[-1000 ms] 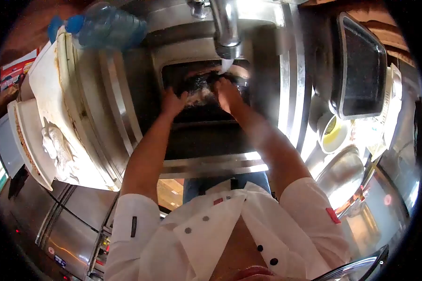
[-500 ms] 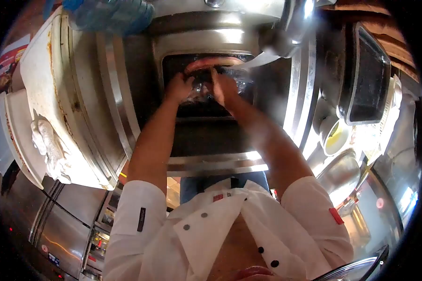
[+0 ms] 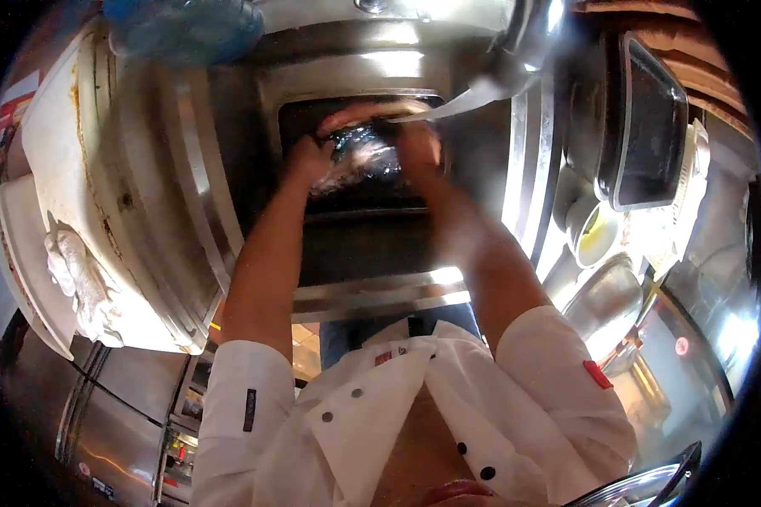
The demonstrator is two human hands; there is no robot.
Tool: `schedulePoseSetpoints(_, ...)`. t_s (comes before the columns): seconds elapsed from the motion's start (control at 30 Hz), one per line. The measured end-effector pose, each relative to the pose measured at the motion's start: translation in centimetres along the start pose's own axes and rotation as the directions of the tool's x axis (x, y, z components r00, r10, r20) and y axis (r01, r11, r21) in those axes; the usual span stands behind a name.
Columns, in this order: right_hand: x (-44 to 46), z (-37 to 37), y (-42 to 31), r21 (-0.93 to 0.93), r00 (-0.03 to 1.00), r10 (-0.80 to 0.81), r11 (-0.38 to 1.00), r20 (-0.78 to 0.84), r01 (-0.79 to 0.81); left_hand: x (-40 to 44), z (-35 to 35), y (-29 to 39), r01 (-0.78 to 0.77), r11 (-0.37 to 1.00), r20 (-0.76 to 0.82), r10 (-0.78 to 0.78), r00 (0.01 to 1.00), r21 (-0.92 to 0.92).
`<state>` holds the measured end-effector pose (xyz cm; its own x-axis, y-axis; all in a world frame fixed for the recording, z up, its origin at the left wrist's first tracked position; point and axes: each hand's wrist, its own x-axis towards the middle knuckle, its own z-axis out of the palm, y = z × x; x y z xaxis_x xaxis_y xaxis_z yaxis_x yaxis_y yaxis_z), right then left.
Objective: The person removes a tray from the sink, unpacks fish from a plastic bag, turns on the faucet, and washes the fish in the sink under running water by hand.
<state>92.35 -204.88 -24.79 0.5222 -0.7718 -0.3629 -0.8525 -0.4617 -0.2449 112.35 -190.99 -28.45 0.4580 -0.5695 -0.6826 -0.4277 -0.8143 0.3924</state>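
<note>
A black tray (image 3: pixel 372 204) sits in the metal sink (image 3: pixel 355 253) below me. In it lies a long pink piece (image 3: pixel 359 112), which looks like fish or meat, curved along the tray's far side. Nearer to me the tray holds shiny, wet, dark and silvery matter whose kind I cannot make out. My left hand (image 3: pixel 311 160) is closed at the tray's left, its fingertips hidden by the pink piece's left end. My right hand (image 3: pixel 418 148) is at the right, under the water stream (image 3: pixel 452 106), its fingers blurred and partly hidden.
The faucet (image 3: pixel 520 51) reaches in from the upper right. A second black tray (image 3: pixel 651 127), a white bowl (image 3: pixel 596 237) with something yellow and a metal bowl (image 3: pixel 604 300) stand right. On the left is a white board (image 3: pixel 59 160) with a cloth (image 3: pixel 80 279). A blue plastic bottle (image 3: pixel 186 29) lies upper left.
My hands have moved apart, uncovering more of the shiny matter between them. The right hand has shifted up under the stream. The whole view has moved slightly.
</note>
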Motion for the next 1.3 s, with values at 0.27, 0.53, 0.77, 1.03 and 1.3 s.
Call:
schedulePoseSetpoints(0.27,-0.3,6.3,-5.1,0.139,0.931,-0.350,0.932,0.107,0.335,-2.1,-0.5,1.6,0.071,0.992,-0.050,-0.066,0.997,0.109)
schedulePoseSetpoints(0.53,1.2,2.5,-3.1,-0.132,0.992,-0.057,0.989,0.114,0.072,1.3,0.5,0.1,0.023,0.993,-0.161,-0.004,0.987,0.112)
schedulePoseSetpoints(0.77,2.9,-0.1,0.7,0.241,0.983,0.161,0.961,-0.092,-0.134,2.5,-0.2,3.4,-0.018,0.995,-0.160,0.003,0.987,-0.095)
schedulePoseSetpoints(1.03,7.5,0.4,-1.0,0.087,0.968,-0.181,0.976,-0.176,0.199,5.8,1.7,1.2,-0.120,0.982,-0.320,0.068,0.945,-0.145)
schedulePoseSetpoints(1.3,3.5,4.9,-8.0,0.666,0.911,-0.264,0.621,-0.317,0.412,2.0,1.0,1.6,0.020,0.898,-0.120,-0.081,0.989,-0.441)
